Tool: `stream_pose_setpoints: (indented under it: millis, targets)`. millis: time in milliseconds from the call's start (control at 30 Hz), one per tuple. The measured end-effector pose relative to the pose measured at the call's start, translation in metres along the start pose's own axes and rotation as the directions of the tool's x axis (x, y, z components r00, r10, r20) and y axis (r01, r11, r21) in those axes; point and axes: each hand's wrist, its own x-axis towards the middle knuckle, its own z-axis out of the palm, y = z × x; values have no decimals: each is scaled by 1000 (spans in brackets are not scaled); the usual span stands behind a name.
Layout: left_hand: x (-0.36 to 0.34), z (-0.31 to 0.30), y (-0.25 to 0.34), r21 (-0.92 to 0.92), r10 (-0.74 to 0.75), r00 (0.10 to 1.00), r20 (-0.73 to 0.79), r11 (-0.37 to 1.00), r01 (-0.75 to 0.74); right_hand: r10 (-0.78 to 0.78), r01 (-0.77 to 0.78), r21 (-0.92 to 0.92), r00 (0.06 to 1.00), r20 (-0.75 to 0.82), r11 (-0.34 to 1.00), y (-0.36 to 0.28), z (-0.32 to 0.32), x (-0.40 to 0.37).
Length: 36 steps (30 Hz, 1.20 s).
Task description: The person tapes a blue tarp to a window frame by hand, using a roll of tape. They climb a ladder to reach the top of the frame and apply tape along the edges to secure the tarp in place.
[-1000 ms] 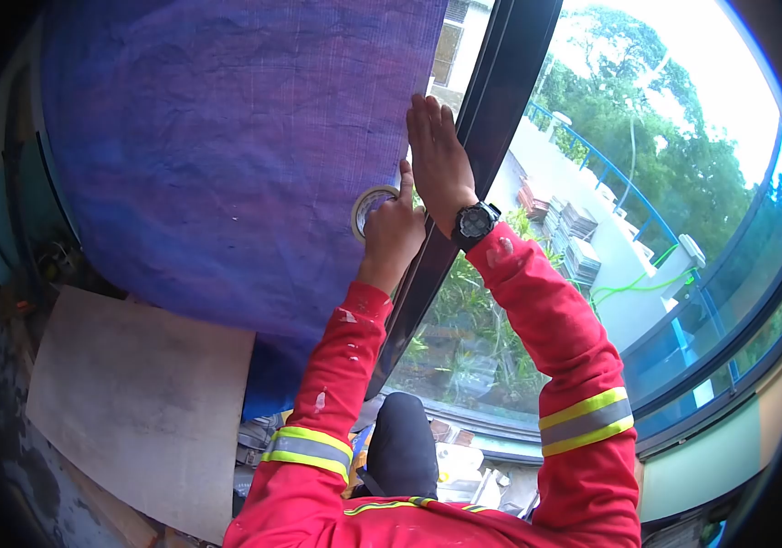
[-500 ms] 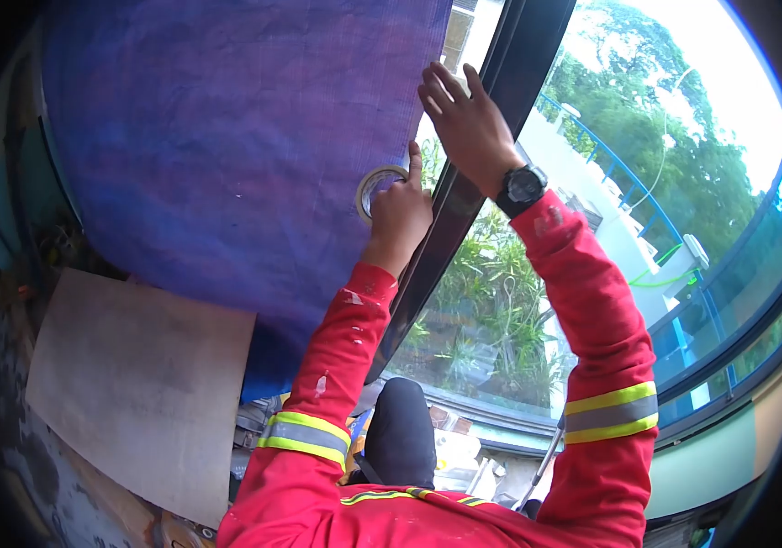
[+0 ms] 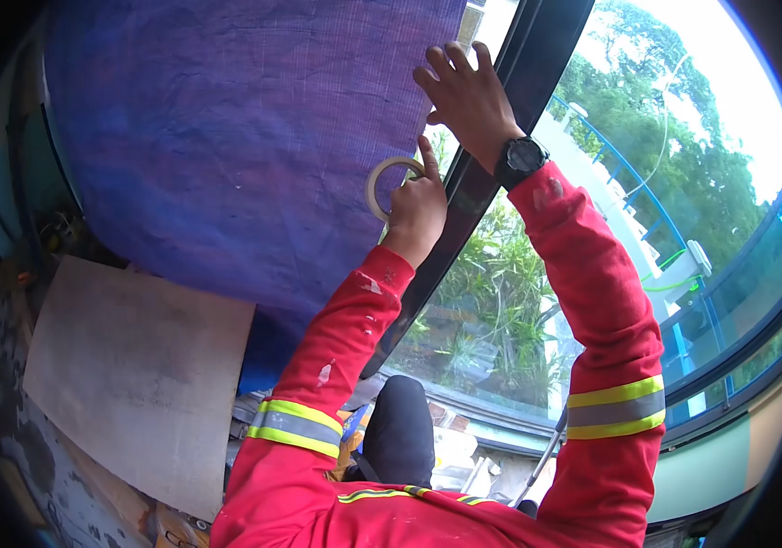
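Note:
My left hand (image 3: 417,212) is closed around a roll of tape (image 3: 375,187), its index finger stretched up along the edge of a purple-blue tarp (image 3: 254,137). The roll lies against the sheet's face, partly covered by my fingers. Higher up, my right hand (image 3: 470,99) has its fingers spread and slightly bent over the tarp's right edge, right beside a dark window frame post (image 3: 480,164). A black watch (image 3: 523,159) sits on my right wrist. Both arms are raised in red sleeves with reflective bands.
A large pale board (image 3: 140,374) leans at the lower left, below the tarp. Window glass (image 3: 491,310) to the right shows plants and a blue railing outside. My dark-clad knee (image 3: 398,429) is below, with assorted items on the floor around it.
Both hands have shifted slightly; the left has moved a little right with the tape roll. My right hand's fingers have spread and bent more, and the view has tilted slightly.

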Motion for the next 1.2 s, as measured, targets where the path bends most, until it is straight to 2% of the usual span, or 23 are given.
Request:
stream_pose_setpoints:
  millis: [200,300,333,533,633,667,767,800,900,933,1033,1067,1167,1200]
  targets:
    - [-2,-5,-1,-60,2,998,56,998,1,-13,26,-117,993,115,993,1,-8,8]
    - [-1,-7,-2,-72,7,999,51,997,-3,53,-66,104,991,126,992,7,-9,10]
    - [-3,-6,-2,-78,5,999,41,997,-2,57,-70,87,988,146,994,4,-8,11]
    - [-3,-11,-3,-72,13,998,63,997,-9,-65,67,-19,995,75,998,25,0,28]
    - [-3,-12,-3,-78,3,997,80,997,3,-79,83,-17,981,180,996,41,-13,48]
    - [-2,-12,-4,-73,6,997,74,997,0,-92,92,9,991,100,996,48,-9,49]
    - [-1,-10,-4,-77,13,997,79,997,-7,-21,27,-7,900,436,1000,52,-57,73]
    - [-1,-10,-5,-87,14,996,90,996,-6,-31,34,-15,986,165,999,60,-35,68]
    - [-1,-9,-5,-94,7,997,76,996,0,79,-77,-15,981,177,997,71,-45,66]
    - [-2,-8,-5,-95,4,998,63,995,2,146,-158,30,960,240,987,70,-48,67]
    - [-2,-9,-6,-94,22,996,88,995,-13,32,-31,12,993,-118,999,62,-30,44]
    - [-3,-9,-6,-100,18,997,79,995,-10,-6,5,-10,999,-39,1000,54,-26,38]
    - [-3,-6,-6,-106,17,999,35,994,-14,-302,302,16,952,54,953,28,-18,12]
    - [-3,-4,-6,-101,18,1000,11,995,-17,-275,275,22,959,65,961,20,-13,0]
